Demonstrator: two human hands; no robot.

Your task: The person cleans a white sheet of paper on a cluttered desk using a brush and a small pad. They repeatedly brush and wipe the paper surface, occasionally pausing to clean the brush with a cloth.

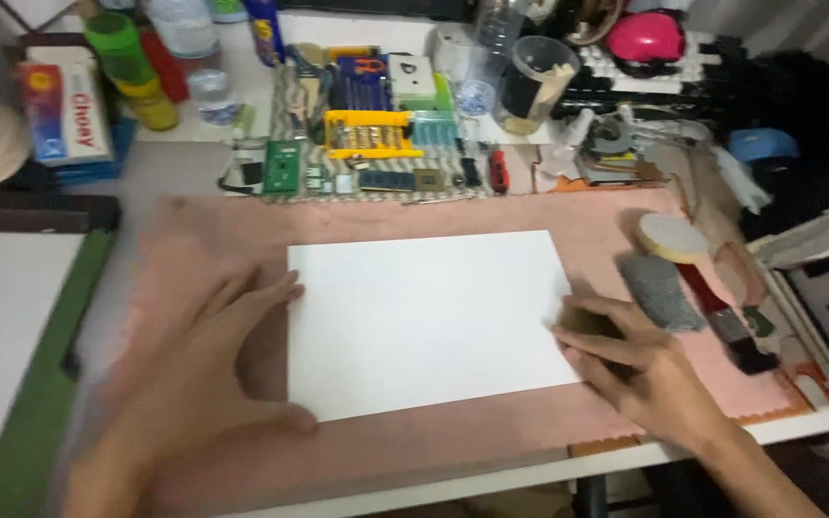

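1. I see a blank white rectangular sheet of paper (429, 321) lying flat on a pink felt-like mat (491, 436) that covers the middle of the bench (184, 168).
2. My left hand (199, 384) rests on the mat at the sheet's left edge. Its grip is spread wide: the fingertips (285, 286) touch the far-left corner, the thumb meets the near-left corner, and nothing is clasped. The hand is blurred.
3. My right hand (640, 369) lies at the sheet's right edge, fingers extended and pressing on the paper near its near-right corner. Its grip is open as well and holds nothing.
4. Just right of that hand, a grey rough rectangular pad (661, 293) lies on the mat. Beside it is a round cream-coloured disc (672, 236) and a red-and-black handled tool (726, 321).
5. Along the far side of the mat sits a green circuit board (281, 166), a yellow plastic bit holder (368, 132) and a clear plastic cup of wooden sticks (537, 82).
6. At the left, a green-edged board (45, 384) runs toward the near side.
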